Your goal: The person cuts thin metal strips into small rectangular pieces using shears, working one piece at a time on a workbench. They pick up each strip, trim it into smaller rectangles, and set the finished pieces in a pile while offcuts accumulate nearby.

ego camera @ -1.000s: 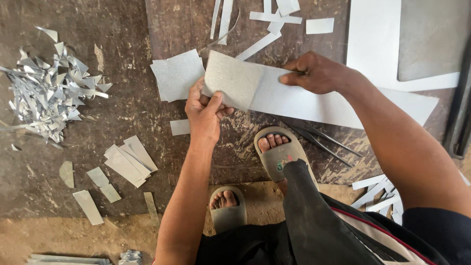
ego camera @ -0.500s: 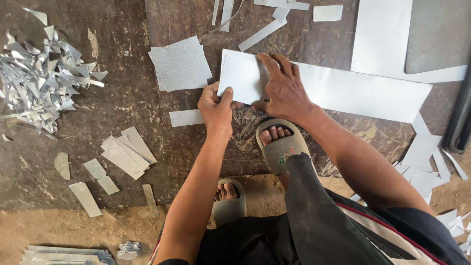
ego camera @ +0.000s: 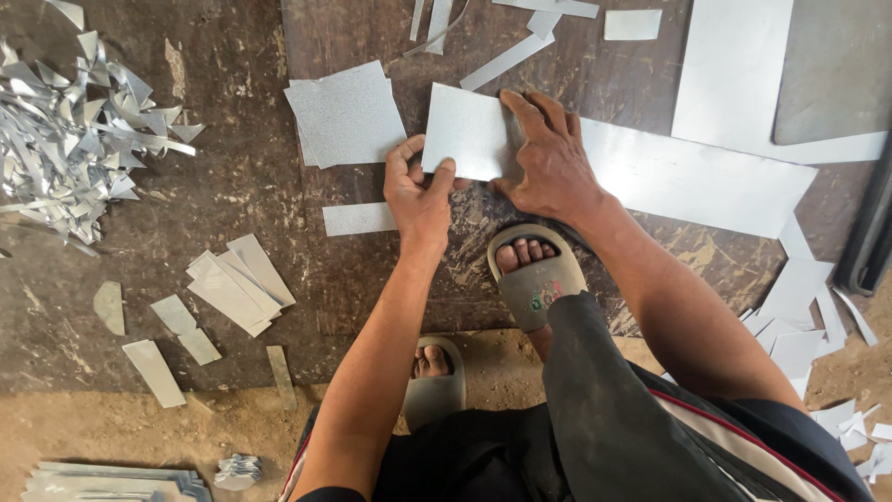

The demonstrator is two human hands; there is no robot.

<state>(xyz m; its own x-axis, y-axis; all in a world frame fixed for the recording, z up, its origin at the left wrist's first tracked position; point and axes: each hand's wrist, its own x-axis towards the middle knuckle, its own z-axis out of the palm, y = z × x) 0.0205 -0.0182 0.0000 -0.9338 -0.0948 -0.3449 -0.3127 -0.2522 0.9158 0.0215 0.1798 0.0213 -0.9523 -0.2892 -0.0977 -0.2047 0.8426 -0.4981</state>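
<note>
A long strip of thin grey sheet metal (ego camera: 669, 177) lies flat on a dark, scuffed metal plate (ego camera: 242, 186) on the ground. My left hand (ego camera: 420, 191) pinches the strip's near left corner between thumb and fingers. My right hand (ego camera: 550, 160) presses flat on the strip just right of the left hand, fingers spread toward the far edge. A stack of square cut sheets (ego camera: 346, 113) lies just left of the strip's end. A small narrow piece (ego camera: 359, 218) rests beside my left wrist.
A heap of shiny metal offcuts (ego camera: 74, 139) fills the far left. Cut strips (ego camera: 237, 284) lie at lower left, more scraps (ego camera: 808, 325) at right. A large sheet (ego camera: 734, 74) lies at the back right. My sandalled feet (ego camera: 537, 279) rest under my arms.
The strip, earlier lifted and bent, now lies flat. My right hand slid left along it and presses down near the left hand. The view shifted slightly.
</note>
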